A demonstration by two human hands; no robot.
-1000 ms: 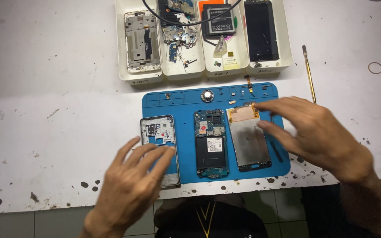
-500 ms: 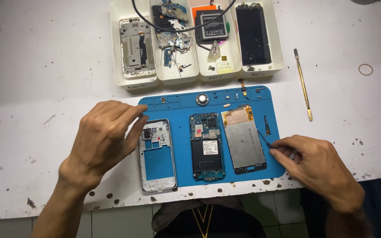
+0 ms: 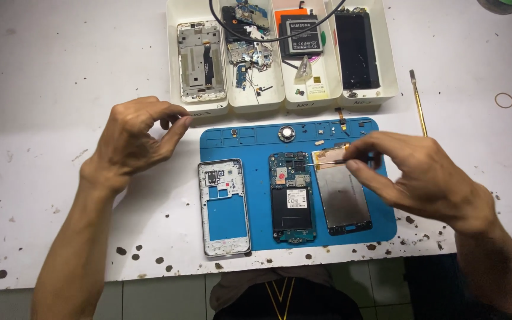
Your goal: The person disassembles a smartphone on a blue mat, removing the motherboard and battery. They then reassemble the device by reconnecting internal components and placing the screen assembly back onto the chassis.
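Note:
A blue work mat (image 3: 256, 142) lies on the white table. On it rest a silver phone frame (image 3: 225, 207), a phone mainboard chassis (image 3: 292, 197) and a screen panel (image 3: 344, 195) face down. My right hand (image 3: 413, 175) pinches thin tweezers (image 3: 326, 162) whose tip points at the top of the mainboard chassis. My left hand (image 3: 134, 139) hovers above the table left of the mat, fingers curled loosely, holding nothing that I can see.
Several white trays (image 3: 285, 98) at the back hold a metal frame (image 3: 200, 59), loose boards, a battery (image 3: 302, 32) and a dark screen (image 3: 357, 50). A black cable (image 3: 268, 37) crosses them. A thin spudger (image 3: 417, 101) and a rubber band (image 3: 504, 100) lie to the right.
My left hand came off the silver frame and rose left of the mat. My right hand picked up the tweezers and moved them toward the mainboard's top.

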